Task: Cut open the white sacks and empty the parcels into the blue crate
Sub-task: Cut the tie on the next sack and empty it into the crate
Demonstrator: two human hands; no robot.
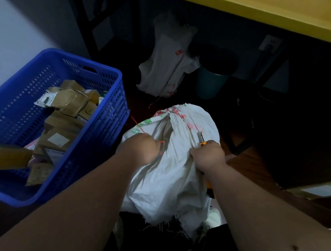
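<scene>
Blue crate (111,91) at nine o'clock, already part-filled with parcels (67,102); emptied sack (164,68) at twelve. White sack (176,167) at centre, still full, stitched mouth uncut. Left hand (139,149) gripping red thread (161,148); right hand (208,156) fisted round cloth and knife (202,138).

Nothing legible anywhere. Red and green printed characters across the gathered top of the white woven sack (177,157), too crumpled and blurred to read. Small red patch on the second white sack (166,68) slumped under the yellow table edge (254,10), no letters made out. White shipping labels on the brown cardboard parcels (63,114) inside the blue perforated plastic crate (103,123), print too small and dim to decipher.
</scene>
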